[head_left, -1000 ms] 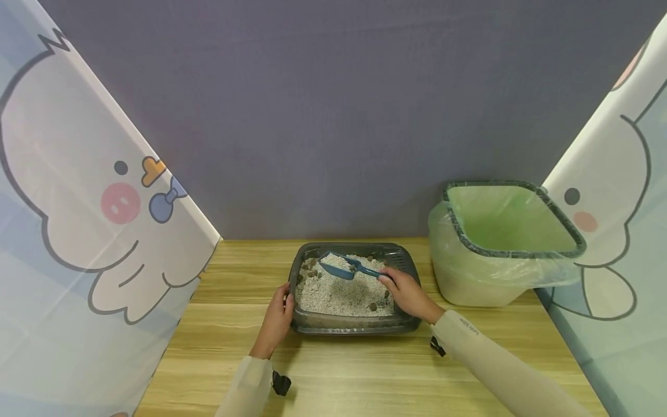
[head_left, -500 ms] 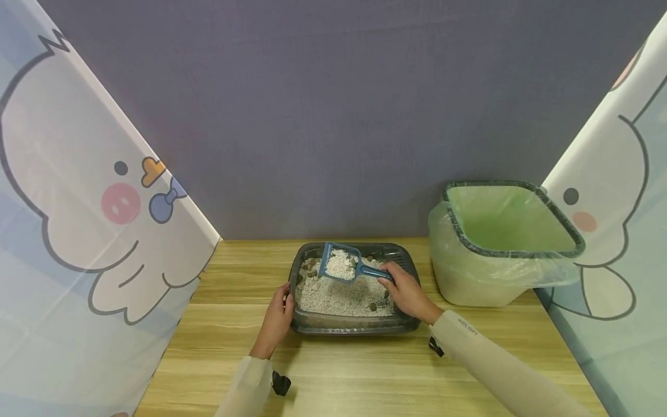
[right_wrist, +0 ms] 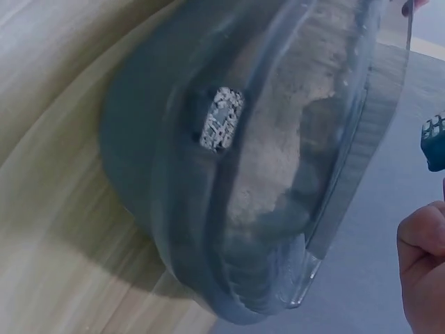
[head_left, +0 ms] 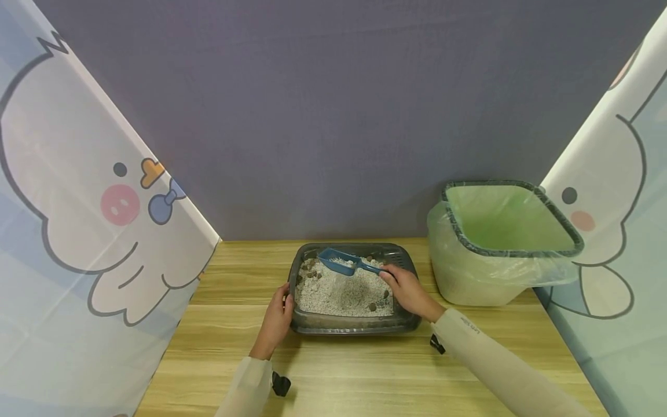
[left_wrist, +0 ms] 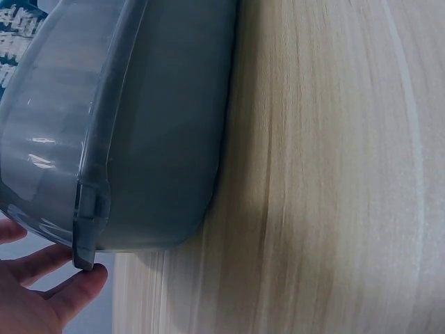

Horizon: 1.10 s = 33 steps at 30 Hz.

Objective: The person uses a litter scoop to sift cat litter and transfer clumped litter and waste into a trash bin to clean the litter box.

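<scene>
A dark grey litter box (head_left: 354, 330) holds pale litter (head_left: 333, 301) with several brown clumps (head_left: 372, 307) in it. My right hand (head_left: 414, 292) grips the handle of a blue litter scoop (head_left: 337, 267), tilted above the litter toward the box's back left. Some pale litter lies in the scoop, and a faint pale streak shows beneath it. At the box's left edge my left hand (head_left: 278, 318) holds the rim, thumb and fingers on either side of it in the left wrist view. The right wrist view catches only the scoop's slotted edge (right_wrist: 435, 147) and part of the hand.
To the right of the box stands a bin (head_left: 469, 281) lined with a translucent green bag, its mouth open upward. The wooden table (head_left: 359, 376) ends at a grey back wall (head_left: 333, 145). Cartoon-printed panels (head_left: 78, 174) flank both sides.
The scoop has turned from tilted to flatter and back to tilted, and holds less litter than before. My left hand and the litter box have stayed in place.
</scene>
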Each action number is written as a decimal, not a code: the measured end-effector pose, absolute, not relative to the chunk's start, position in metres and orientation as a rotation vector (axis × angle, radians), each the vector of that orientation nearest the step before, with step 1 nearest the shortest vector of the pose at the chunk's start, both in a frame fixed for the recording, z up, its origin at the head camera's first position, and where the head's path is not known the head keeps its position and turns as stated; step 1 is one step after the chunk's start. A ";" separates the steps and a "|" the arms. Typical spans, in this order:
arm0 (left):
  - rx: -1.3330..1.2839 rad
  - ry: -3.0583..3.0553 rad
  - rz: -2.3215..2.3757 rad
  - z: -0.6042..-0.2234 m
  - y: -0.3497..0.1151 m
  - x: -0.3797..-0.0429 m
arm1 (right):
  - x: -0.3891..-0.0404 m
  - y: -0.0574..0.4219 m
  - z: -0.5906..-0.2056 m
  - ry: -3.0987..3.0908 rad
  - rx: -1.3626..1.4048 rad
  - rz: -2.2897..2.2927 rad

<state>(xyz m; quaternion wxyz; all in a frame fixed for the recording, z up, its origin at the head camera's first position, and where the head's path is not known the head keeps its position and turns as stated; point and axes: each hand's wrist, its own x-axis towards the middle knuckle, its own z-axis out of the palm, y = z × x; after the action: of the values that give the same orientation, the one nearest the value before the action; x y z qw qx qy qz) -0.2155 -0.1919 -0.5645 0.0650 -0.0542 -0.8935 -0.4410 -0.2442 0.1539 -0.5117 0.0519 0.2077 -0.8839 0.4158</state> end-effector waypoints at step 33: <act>-0.130 -2.699 -1.367 -0.566 -0.190 -0.216 | -0.245 0.165 -0.486 -2.624 0.635 1.248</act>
<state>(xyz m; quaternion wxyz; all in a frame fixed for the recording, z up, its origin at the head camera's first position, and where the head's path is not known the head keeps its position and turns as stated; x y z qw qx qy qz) -0.2157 -0.1903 -0.5663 0.0566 -0.0429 -0.8898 -0.4508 -0.2449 0.1647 -0.4865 0.0837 0.2126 -0.8791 0.4182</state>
